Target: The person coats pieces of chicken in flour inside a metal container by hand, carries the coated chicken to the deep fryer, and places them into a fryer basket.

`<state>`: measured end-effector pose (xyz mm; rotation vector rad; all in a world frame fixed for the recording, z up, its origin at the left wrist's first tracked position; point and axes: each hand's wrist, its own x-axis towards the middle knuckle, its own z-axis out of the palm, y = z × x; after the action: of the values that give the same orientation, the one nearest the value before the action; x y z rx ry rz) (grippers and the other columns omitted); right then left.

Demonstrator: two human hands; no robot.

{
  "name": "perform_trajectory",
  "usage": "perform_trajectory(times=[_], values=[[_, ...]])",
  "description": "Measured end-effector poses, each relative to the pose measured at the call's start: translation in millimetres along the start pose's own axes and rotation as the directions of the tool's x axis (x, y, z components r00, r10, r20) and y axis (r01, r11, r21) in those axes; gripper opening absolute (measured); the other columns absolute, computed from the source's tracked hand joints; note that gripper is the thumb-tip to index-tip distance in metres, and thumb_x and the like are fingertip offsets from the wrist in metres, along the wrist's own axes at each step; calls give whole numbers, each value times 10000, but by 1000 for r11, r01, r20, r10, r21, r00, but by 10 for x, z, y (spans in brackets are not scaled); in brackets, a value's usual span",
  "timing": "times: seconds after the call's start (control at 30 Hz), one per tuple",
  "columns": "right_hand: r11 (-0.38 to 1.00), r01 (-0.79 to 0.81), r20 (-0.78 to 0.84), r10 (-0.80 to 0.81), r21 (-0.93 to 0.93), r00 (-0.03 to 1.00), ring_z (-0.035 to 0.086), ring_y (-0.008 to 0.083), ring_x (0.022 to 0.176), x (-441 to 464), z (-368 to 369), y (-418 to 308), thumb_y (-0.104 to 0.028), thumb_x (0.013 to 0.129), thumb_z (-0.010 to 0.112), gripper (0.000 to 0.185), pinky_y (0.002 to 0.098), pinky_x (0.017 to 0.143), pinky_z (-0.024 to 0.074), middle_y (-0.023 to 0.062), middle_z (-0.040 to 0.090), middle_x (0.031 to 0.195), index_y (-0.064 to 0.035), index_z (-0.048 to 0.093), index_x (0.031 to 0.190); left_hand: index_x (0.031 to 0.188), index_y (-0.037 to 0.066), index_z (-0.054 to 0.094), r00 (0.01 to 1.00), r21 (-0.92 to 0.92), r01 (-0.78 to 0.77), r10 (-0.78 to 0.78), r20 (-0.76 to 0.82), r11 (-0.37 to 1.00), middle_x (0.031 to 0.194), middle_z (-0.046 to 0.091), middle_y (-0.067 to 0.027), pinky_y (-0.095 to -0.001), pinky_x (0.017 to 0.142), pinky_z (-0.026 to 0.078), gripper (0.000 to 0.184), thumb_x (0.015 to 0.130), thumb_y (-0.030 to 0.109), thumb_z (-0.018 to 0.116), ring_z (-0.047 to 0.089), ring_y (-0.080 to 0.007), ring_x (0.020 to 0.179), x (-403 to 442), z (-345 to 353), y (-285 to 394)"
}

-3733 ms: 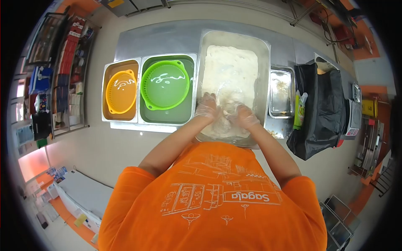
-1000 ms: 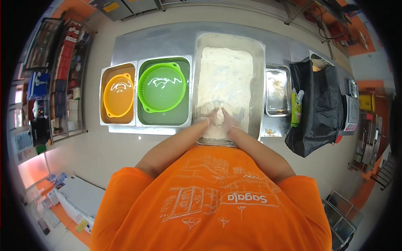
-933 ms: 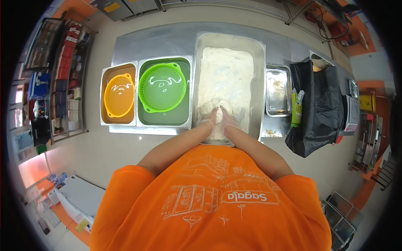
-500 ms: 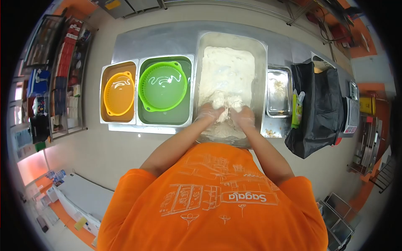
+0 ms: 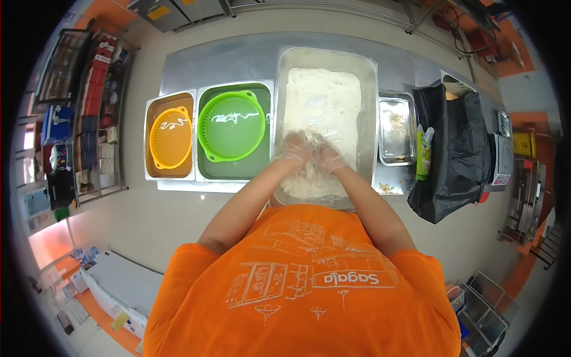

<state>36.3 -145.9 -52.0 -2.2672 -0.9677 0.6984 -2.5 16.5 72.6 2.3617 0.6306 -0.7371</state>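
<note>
A large block of pale, soft dough (image 5: 324, 98) fills much of a deep metal pan (image 5: 371, 128) in front of me. Both my hands wear thin clear gloves and meet at the near end of the dough. My left hand (image 5: 295, 149) grips a loose, crumbly clump from the left. From the right, my right hand (image 5: 328, 156) closes on the same clump. Motion smears the fingers, and some are hidden in the dough. Below the hands, a thinner whitish layer covers the pan's near end.
To the left, a yellow strainer basket (image 5: 171, 137) and a green strainer basket (image 5: 232, 126) sit in two liquid-filled metal containers. On the right stand a smaller metal tray (image 5: 397, 128), a green-and-white packet (image 5: 423, 156) and a large black bag (image 5: 455, 154). Everything rests on a steel table (image 5: 238, 56).
My hands have drawn closer together and turned inward over the dough. The clumps that showed above them are now pressed lower, between the hands. The view has shifted slightly.
</note>
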Motion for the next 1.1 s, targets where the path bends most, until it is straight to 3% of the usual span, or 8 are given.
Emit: perform_trajectory(times=[0.07,0.33,0.53,0.63,0.73,0.93,1.0,1.1], values=[[977,-160,162,137,143,977,416,364,1409,-158,-126,-355,-412,1040,385,569,427,1181,308,255,448,1499,27,541,1366,1206,12,676,941,14,-144,141,-307,989,1296,639,-234,-449,1007,489,595,959,527,511,635,-368,1178,272,169,-93],[684,-697,148,729,-217,669,623,430,1154,-386,-832,-359,-326,1016,377,470,487,995,497,276,643,1240,-33,621,1291,1256,41,687,952,340,-169,64,298,925,1321,647,-196,-466,1009,504,427,969,298,504,627,-345,1225,186,277,-22],[823,-560,294,560,-90,775,598,332,1224,-706,189,245,-484,998,458,640,422,1034,465,247,586,1365,39,573,1349,1331,26,630,914,301,-231,101,392,925,1403,577,-222,-482,1091,430,586,1022,463,390,557,-350,1310,229,777,-297],[373,-797,388,724,475,570,596,258,1190,-593,257,35,-621,947,534,803,374,1019,460,180,593,1371,66,557,1363,1391,9,568,943,90,34,-61,327,995,1477,494,-250,-476,1152,356,725,1031,575,292,484,-362,1377,109,771,-275],[-103,-548,442,722,830,533,600,215,1120,-460,431,-236,-696,888,600,904,343,976,468,116,612,1331,64,549,1375,1409,-11,537,922,-98,296,-257,290,950,1486,478,-258,-466,1161,327,817,1020,636,226,471,-378,1376,205,925,-335],[-84,-552,368,825,829,428,627,260,1128,-268,-139,-817,-582,858,699,793,346,947,504,185,626,1320,25,577,1354,1423,-33,502,890,-580,457,-342,302,675,1451,518,-261,-439,1134,359,838,967,654,352,502,-400,1341,494,1411,-613],[558,-680,147,712,475,687,635,316,1145,-268,254,-93,-515,833,728,726,380,951,514,241,633,1291,21,607,1307,1442,-39,476,878,-659,478,-317,358,581,1463,502,-268,-432,1137,363,858,943,657,422,490,-405,1354,476,1365,-601],[721,-687,49,686,93,726,639,391,1139,-300,-212,32,-444,829,730,636,434,945,522,297,648,1211,28,636,1246,1469,-49,437,931,-558,363,-260,257,746,1481,479,-278,-423,1142,368,911,906,661,527,471,-412,1374,458,1238,-559]])
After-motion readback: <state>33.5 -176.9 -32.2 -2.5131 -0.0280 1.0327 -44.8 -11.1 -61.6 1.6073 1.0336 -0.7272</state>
